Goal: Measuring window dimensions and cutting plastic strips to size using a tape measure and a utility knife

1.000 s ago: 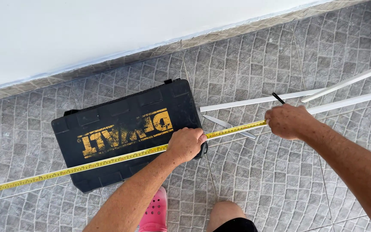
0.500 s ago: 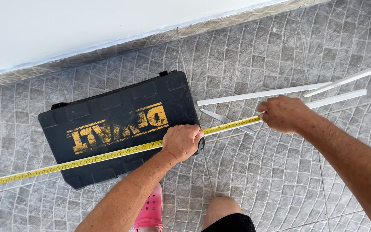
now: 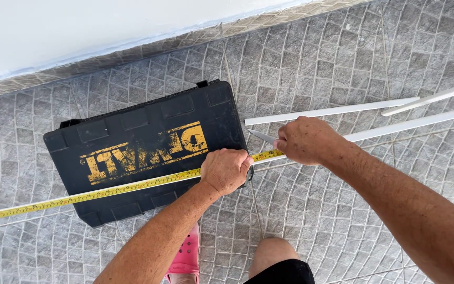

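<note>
While the yellow tape measure (image 3: 106, 192) lay stretched across the lid of the black tool case (image 3: 143, 150) on the tiled floor (image 3: 342, 68), the left hand (image 3: 226, 171) was clenched over it, pinning the blade at the case's edge. The right hand (image 3: 306, 141) gripped the white trim strip (image 3: 405, 126) beside the tape. Good marking needed the blade flat, taut and parallel to that strip; two more white strips (image 3: 332, 111) lay just beyond.

tape measure (image 3: 106, 192) across case (image 3: 148, 152), strips (image 3: 332, 111) right

Left grip (image 3: 226, 171) and right grip (image 3: 304, 140) both closed, knuckles up.
</note>
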